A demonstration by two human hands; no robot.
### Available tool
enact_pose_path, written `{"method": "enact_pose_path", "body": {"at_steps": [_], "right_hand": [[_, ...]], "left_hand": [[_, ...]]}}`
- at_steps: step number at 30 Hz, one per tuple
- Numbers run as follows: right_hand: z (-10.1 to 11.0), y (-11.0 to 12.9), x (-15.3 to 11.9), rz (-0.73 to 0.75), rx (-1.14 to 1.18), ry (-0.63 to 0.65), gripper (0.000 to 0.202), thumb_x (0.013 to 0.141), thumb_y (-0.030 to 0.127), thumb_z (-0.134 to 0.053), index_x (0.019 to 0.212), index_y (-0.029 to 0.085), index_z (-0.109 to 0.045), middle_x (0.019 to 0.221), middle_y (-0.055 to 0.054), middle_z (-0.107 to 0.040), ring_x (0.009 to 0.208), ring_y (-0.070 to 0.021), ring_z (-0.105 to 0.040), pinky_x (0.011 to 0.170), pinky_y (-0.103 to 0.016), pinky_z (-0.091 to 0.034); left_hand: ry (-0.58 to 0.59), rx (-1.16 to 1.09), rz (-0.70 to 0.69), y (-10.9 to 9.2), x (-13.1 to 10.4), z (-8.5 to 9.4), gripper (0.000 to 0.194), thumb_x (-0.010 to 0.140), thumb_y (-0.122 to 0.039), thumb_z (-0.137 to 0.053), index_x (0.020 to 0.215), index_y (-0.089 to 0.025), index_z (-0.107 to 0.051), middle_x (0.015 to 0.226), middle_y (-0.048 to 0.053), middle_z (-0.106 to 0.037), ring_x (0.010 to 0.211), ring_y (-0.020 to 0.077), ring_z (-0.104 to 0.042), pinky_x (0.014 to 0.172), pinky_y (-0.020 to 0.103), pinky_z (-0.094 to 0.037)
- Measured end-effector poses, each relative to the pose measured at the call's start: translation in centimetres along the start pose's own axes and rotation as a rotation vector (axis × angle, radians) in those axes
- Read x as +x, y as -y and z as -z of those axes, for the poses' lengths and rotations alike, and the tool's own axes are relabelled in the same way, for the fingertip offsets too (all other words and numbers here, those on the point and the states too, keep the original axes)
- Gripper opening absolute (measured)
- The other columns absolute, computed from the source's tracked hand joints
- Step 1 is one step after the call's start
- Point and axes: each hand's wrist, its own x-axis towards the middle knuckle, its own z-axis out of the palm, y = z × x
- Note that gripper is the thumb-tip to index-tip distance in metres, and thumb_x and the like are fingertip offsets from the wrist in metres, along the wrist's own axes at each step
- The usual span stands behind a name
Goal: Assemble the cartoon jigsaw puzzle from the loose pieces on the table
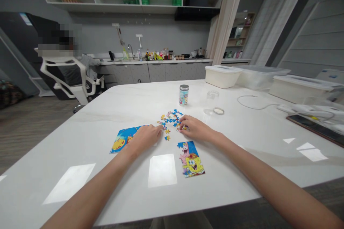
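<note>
Puzzle pieces (174,120) lie between and just beyond left hand (147,135) and right hand (195,127), probably for easy reach; whether either grip holds one is unclear.

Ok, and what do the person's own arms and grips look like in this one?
The left arm and right arm are slim, tapering toward the wrists, and bare as far as the picture shows: no sleeve, watch, bracelet or cable. The left grip and right grip are ungloved human hands. I see no rings, but some fingers are partly hidden.
</note>
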Motion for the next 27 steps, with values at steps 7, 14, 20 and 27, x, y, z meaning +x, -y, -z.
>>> {"method": "enact_pose_path", "body": {"at_steps": [7,14,20,27], "right_hand": [[0.2,0.1,-0.1,0.005,0.011,0.011,0.008,0.080,0.012,-0.057,0.082,0.019,-0.059,0.096,-0.007,-0.061,0.094,-0.0203,-0.057,0.085,-0.034,-0.046],[0.4,0.3,-0.1,-0.030,0.008,0.023,0.004,0.081,0.015,-0.058,0.082,0.019,-0.057,0.095,-0.007,-0.060,0.093,-0.0203,-0.056,0.085,-0.034,-0.045],[0.3,0.2,-0.1,-0.027,0.001,0.021,0.003,0.082,0.017,-0.058,0.083,0.019,-0.056,0.095,-0.007,-0.060,0.093,-0.0198,-0.056,0.085,-0.033,-0.044],[0.5,0.2,-0.1,-0.057,-0.014,0.014,0.003,0.081,0.019,-0.062,0.083,0.019,-0.060,0.094,-0.006,-0.062,0.093,-0.0201,-0.057,0.084,-0.032,-0.044]], "left_hand": [[0.009,0.036,0.143,0.7,0.4,0.0,0.039,0.096,-0.030,-0.030,0.128,-0.018,-0.047,0.090,0.014,-0.069,0.083,0.0285,-0.067,0.069,0.036,-0.047],[0.056,0.044,0.122,1.1,0.9,0.1,0.040,0.097,-0.032,-0.027,0.129,-0.026,-0.049,0.092,0.011,-0.069,0.086,0.0265,-0.067,0.071,0.034,-0.047],[0.039,0.033,0.154,1.3,0.9,-0.1,0.040,0.096,-0.037,-0.028,0.126,-0.021,-0.050,0.094,0.012,-0.069,0.088,0.0254,-0.066,0.072,0.032,-0.047],[0.028,0.031,0.134,1.5,0.9,-0.2,0.044,0.097,-0.039,-0.023,0.119,-0.021,-0.057,0.091,0.013,-0.069,0.085,0.0273,-0.067,0.069,0.034,-0.047]]}}
